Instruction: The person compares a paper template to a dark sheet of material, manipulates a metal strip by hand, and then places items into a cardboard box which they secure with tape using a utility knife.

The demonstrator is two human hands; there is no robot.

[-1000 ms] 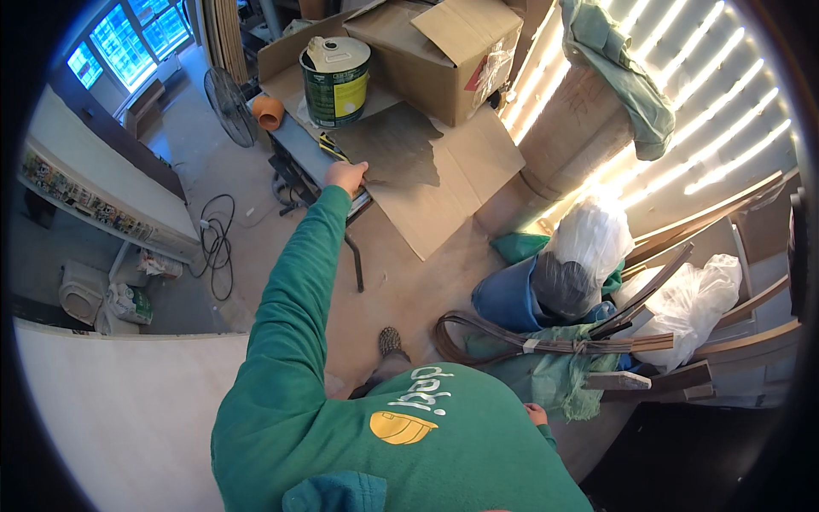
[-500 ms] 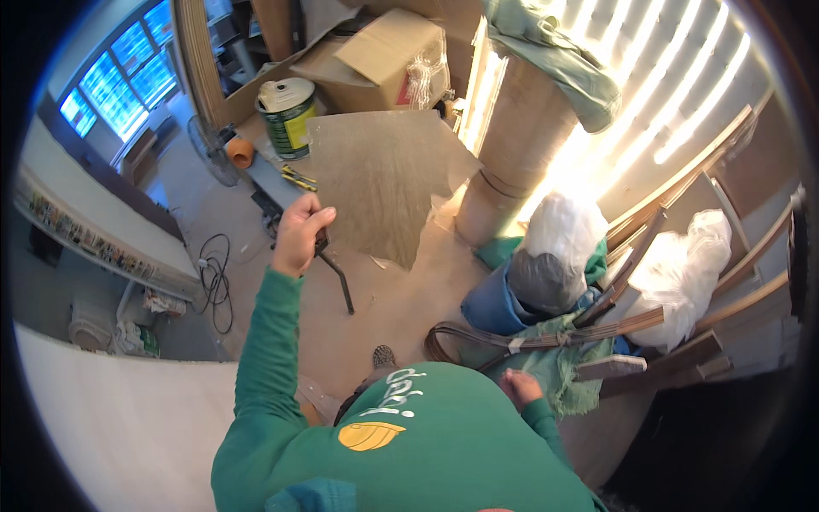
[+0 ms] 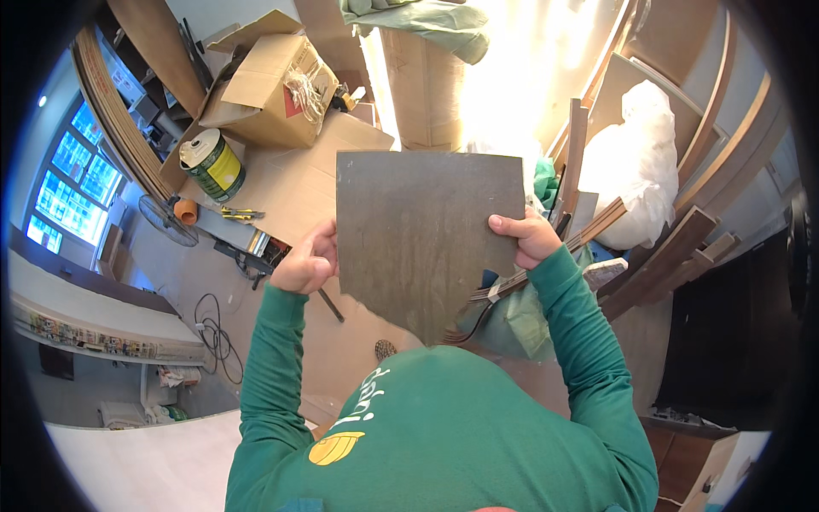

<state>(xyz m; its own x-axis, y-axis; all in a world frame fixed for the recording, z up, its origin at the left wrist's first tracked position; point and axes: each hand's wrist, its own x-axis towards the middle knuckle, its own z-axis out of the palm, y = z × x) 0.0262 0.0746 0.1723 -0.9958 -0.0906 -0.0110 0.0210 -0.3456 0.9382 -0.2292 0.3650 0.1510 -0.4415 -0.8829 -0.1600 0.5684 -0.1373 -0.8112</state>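
A thin, dark grey-brown sheet point(image 3: 418, 230) is held up in front of my chest. Its far edge is nearly straight, while its near edge is jagged and runs down to a point. My left hand point(image 3: 309, 260) grips the left edge, thumb folded in and fingers mostly behind the sheet. On the opposite edge, my right hand point(image 3: 526, 237) clasps it with the thumb on top; the other fingers are largely hidden underneath. Whether the sheet is wood or another board I cannot tell.
Beyond the sheet stands a cardboard-covered worktable point(image 3: 299, 192) with a green-and-yellow can point(image 3: 213, 166), yellow-handled pliers point(image 3: 241, 213) and a carton point(image 3: 273, 90). Wooden strips point(image 3: 572, 171) and a white plastic bag point(image 3: 636, 162) lie to the right. A coiled cable point(image 3: 220, 341) rests on the floor at left.
My right hand has come up from beside my body and taken hold of the sheet's right edge. The sheet is turned and nearer. The view has swung to the right.
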